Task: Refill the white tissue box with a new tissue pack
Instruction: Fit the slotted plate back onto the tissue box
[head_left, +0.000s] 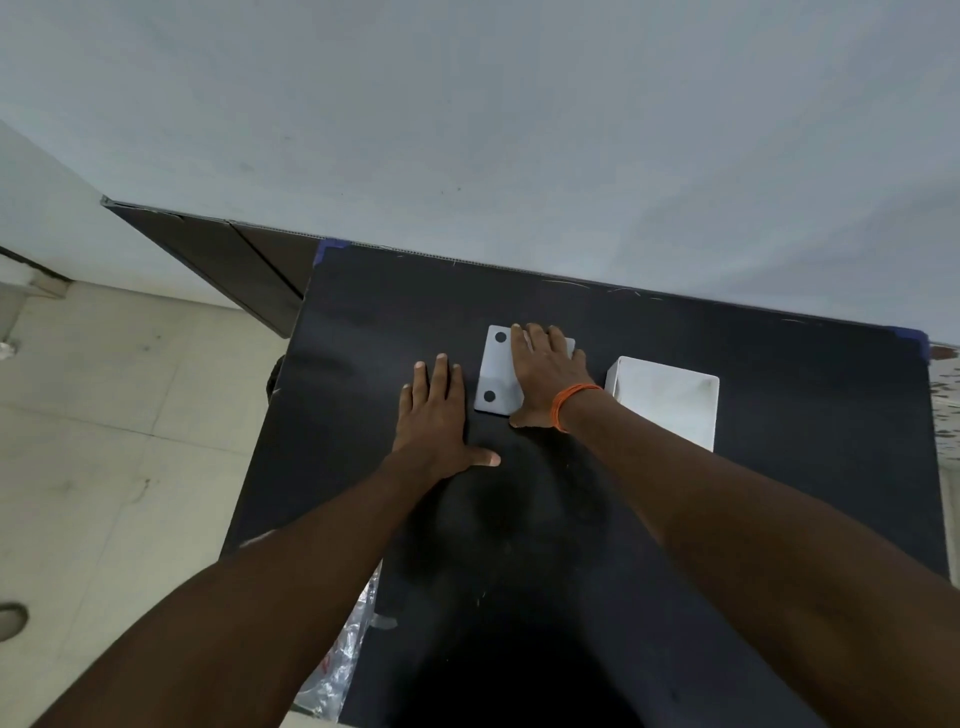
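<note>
A white tissue box (667, 397) stands on the black table (571, 519) at the right, its open side up and its inside looking empty. Left of it lies a flat white panel (496, 371) with two dark round pads, apparently the box's base plate. My right hand (548, 371) rests flat on that panel, fingers spread, an orange band at the wrist. My left hand (436, 415) lies flat on the bare table just left of the panel, not touching it. No tissue pack is clearly in view.
Crumpled clear plastic wrapping (337, 660) hangs at the table's near-left edge. A grey wall runs behind the table. Tiled floor (104, 441) lies to the left, with a dark brown board (223, 260) along the wall.
</note>
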